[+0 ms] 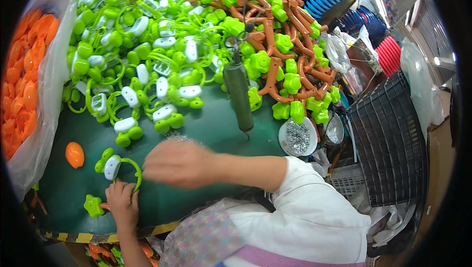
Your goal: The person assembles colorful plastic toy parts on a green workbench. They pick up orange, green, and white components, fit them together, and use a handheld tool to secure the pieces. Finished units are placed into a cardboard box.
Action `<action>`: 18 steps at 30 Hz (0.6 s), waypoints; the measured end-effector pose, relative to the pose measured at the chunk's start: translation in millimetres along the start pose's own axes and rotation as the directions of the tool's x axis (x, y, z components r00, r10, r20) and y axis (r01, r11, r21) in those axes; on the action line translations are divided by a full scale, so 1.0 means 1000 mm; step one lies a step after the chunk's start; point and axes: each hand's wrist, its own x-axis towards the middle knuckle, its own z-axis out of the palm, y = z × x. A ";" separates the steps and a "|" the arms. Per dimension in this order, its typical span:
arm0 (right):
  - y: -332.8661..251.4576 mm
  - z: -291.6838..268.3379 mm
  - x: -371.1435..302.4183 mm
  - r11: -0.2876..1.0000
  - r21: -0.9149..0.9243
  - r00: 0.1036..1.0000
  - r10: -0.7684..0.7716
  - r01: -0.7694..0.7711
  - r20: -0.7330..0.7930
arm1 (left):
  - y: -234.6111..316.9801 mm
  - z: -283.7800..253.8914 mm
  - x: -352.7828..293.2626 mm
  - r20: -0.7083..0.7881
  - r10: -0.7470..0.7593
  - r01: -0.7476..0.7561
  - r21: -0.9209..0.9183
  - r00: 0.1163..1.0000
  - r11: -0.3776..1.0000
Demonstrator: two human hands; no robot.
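My left hand [123, 200] is closed around a brown plastic branch piece [104, 206] with a green flower-shaped end [93, 205]. Its fingertips touch a bright green plastic ring [137, 171], which carries a white block [112, 167] and green rounded knobs [104, 158]. Where the branch meets the ring is hidden under the fingers. My right hand [179, 163] is blurred and curled just right of the ring, above the green tabletop; whatever its fingers hold cannot be made out. An orange oval shell [74, 155] lies left of the ring.
Green-and-white ring parts [162, 87] are heaped behind, beside brown branches with green ends [273, 77]. A dark green electric screwdriver [238, 97] hangs over the table. Loose screws [179, 136] lie behind my right hand; a white bowl [282, 139] holds more. Orange shells [29, 85] fill a plastic bag.
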 end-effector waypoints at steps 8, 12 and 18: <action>0.065 -0.202 -0.130 0.422 -0.900 0.864 0.487 -0.107 0.125 | 0.005 0.001 0.007 0.005 0.031 -0.031 -0.009 1.000 0.999; 0.076 -0.220 -0.135 0.352 -0.922 0.613 0.696 0.161 0.373 | 0.012 0.000 0.009 0.004 0.022 -0.022 -0.002 1.000 1.000; 0.015 -0.261 -0.064 0.046 -0.863 0.831 0.299 -0.503 -0.469 | 0.008 0.000 0.003 0.013 0.014 -0.015 0.086 1.000 0.996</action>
